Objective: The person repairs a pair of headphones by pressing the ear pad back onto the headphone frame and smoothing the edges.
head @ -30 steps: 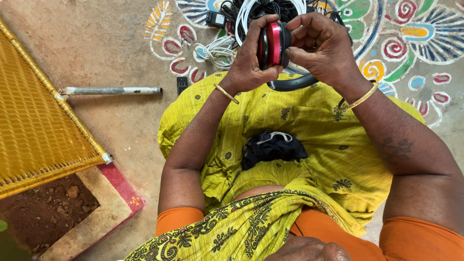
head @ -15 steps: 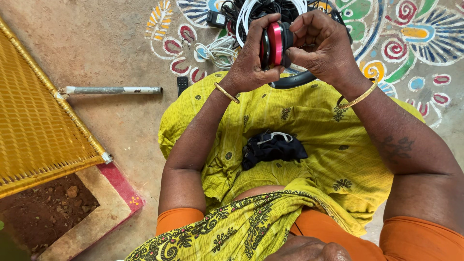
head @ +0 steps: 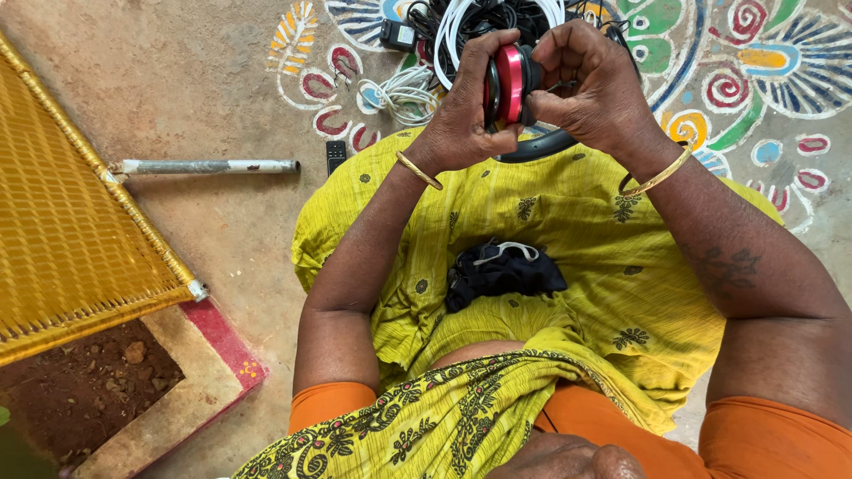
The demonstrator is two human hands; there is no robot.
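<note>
Here, your left hand wraps around a round red and black headphone earcup, fingers curled over its top and thumb under its lower edge, holding it firmly on edge. Your right hand closes on the same earcup from the other side, fingertips pressed to its black face, so both hands grip one thing between them, raised above your lap. A curved black headband runs out just below the earcup, under your right palm. A thin gold bangle sits on your left wrist and another gold bangle on your right. In your lap, on the yellow-green patterned cloth, lies a small crumpled black fabric piece with a white cord, well apart from both hands. Beyond the hands, a tangle of white and black cables rests on the painted floor. To your left, a grey metal pipe meets a yellow woven cot frame.
</note>
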